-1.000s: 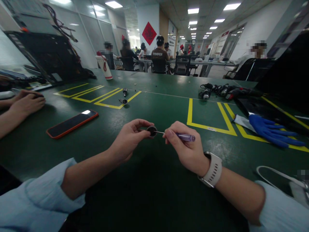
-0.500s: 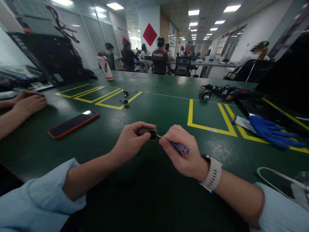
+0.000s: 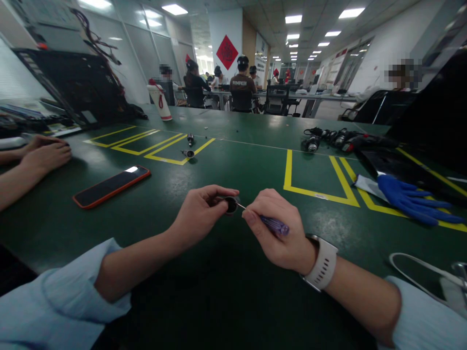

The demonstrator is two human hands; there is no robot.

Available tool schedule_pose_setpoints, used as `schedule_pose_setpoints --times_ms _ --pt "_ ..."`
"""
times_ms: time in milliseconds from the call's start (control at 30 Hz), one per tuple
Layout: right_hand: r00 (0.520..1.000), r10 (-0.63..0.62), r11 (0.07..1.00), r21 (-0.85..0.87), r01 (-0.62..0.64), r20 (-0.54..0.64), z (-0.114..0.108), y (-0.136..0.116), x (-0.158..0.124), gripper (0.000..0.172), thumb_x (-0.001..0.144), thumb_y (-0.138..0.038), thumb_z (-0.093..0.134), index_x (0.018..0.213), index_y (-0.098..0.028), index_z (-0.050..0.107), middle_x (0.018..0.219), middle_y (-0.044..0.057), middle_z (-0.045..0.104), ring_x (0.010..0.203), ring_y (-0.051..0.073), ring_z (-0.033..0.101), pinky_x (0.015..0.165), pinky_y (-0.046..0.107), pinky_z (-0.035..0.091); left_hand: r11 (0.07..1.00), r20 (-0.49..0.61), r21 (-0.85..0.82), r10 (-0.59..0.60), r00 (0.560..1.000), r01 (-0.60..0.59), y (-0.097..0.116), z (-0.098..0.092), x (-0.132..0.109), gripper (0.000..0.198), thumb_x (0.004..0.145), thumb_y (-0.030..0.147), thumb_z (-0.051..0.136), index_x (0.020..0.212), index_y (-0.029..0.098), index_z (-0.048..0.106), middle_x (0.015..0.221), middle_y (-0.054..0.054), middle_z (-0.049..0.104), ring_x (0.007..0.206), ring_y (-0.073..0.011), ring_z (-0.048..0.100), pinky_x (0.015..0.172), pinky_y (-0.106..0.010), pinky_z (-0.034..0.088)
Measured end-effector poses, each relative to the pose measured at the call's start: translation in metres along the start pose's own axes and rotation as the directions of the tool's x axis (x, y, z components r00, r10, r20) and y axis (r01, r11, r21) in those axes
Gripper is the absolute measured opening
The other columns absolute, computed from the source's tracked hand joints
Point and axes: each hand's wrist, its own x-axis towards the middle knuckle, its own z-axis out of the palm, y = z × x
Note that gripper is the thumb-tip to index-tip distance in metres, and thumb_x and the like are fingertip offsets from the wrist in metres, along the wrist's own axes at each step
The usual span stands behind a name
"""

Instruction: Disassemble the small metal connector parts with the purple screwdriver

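My left hand [image 3: 202, 212] pinches a small dark round metal part [image 3: 231, 206] between thumb and fingers, its hollow mouth turned toward me and to the right. My right hand [image 3: 276, 224] is closed around a screwdriver with a clear purple handle [image 3: 274, 225]. The thin shaft points left, and its tip is at the mouth of the part; whether it touches the inside I cannot tell. Farther off on the green table [image 3: 241, 167] lie a small cone-shaped metal piece [image 3: 188, 154] and a small dark-and-silver fitting [image 3: 190, 139].
A phone with an orange edge [image 3: 112, 186] lies left, near another person's hands [image 3: 47, 154]. A blue glove [image 3: 412, 197] and dark cabled parts [image 3: 328, 139] lie right. A white cup [image 3: 159, 101] stands at the back. A white cable [image 3: 412, 257] curves at the right.
My right hand and the screwdriver have shifted very slightly right, and the round part has turned a little in my left hand. The rest of the table looks the same.
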Motion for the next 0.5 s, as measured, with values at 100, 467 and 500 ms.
schedule_pose_setpoints --times_ms 100,467,500 --pt "1.000 0.003 1.000 0.004 -0.003 -0.009 -0.0001 -0.0010 0.0002 0.012 0.084 -0.015 0.051 0.074 -0.018 0.056 0.063 0.002 0.057 0.061 0.015 0.051 0.063 0.034 0.042 1.000 0.005 0.017 0.008 1.000 -0.008 -0.0024 -0.0008 0.0001 0.024 0.072 0.015 0.059 0.093 0.015 0.069 0.090 -0.005 0.073 0.083 -0.0187 0.068 0.072 -0.029 0.055" --pt "1.000 0.011 1.000 -0.004 -0.011 -0.028 0.0013 -0.0003 0.0002 0.014 0.085 -0.015 0.050 0.072 -0.017 0.055 0.062 0.002 0.056 0.061 0.015 0.049 0.063 0.032 0.040 0.998 0.002 -0.022 0.052 0.999 -0.052 -0.0035 0.0002 0.0005 0.021 0.068 0.014 0.063 0.088 0.015 0.069 0.096 -0.005 0.073 0.083 -0.0176 0.069 0.075 -0.029 0.056" --pt "1.000 0.003 1.000 0.002 -0.003 -0.031 0.0011 -0.0003 -0.0002 0.015 0.085 -0.015 0.049 0.072 -0.017 0.056 0.062 0.002 0.056 0.061 0.015 0.048 0.062 0.032 0.040 0.997 0.001 -0.036 0.064 0.998 -0.064 -0.0051 0.0002 0.0016 0.020 0.067 0.014 0.063 0.086 0.015 0.069 0.096 -0.005 0.073 0.082 -0.0175 0.069 0.075 -0.029 0.056"
